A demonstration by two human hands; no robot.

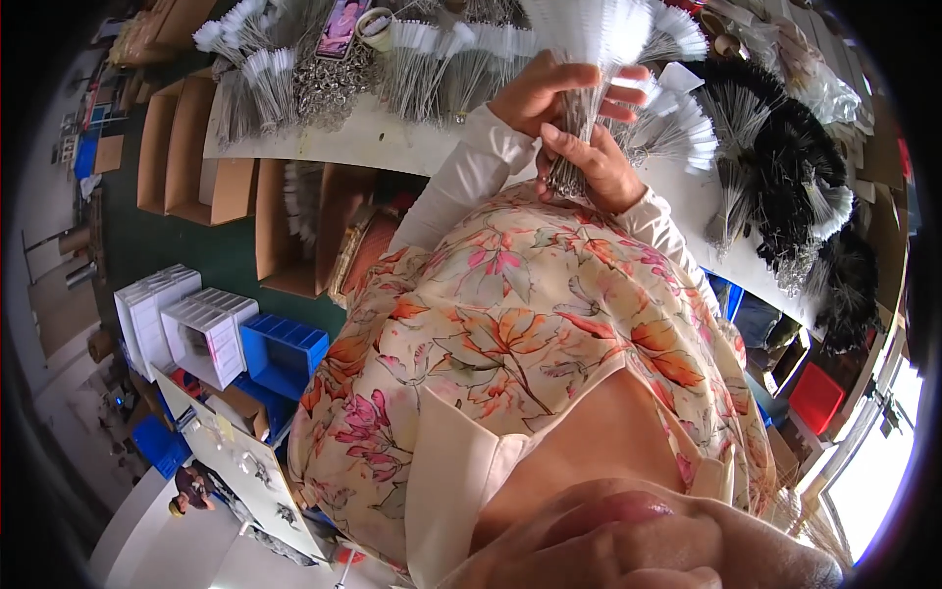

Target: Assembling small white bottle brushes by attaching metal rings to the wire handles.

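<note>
A thick bundle of wire-handled brushes with white bristles [597, 37] stands upright before my chest, over the table's near edge. My left hand [546, 95] wraps the wire stems just under the bristles, its fingers showing on the far side. Lower down, my right hand [601, 169] closes around the same stems near their looped ends, thumb across the front. Loose bunches of white brushes [677, 123] lie fanned on the table right beside my right hand. To the left of my hands, more white brush bunches [424, 74] are lined up.
The white table [363, 142] also bears a heap of metal pieces [329, 86], a phone [343, 27], a small cup [376, 27] and black-bristled brushes [800, 147]. Cardboard boxes [234, 185] and blue and white crates [285, 350] stand at the left. Another person [193, 488] is far off.
</note>
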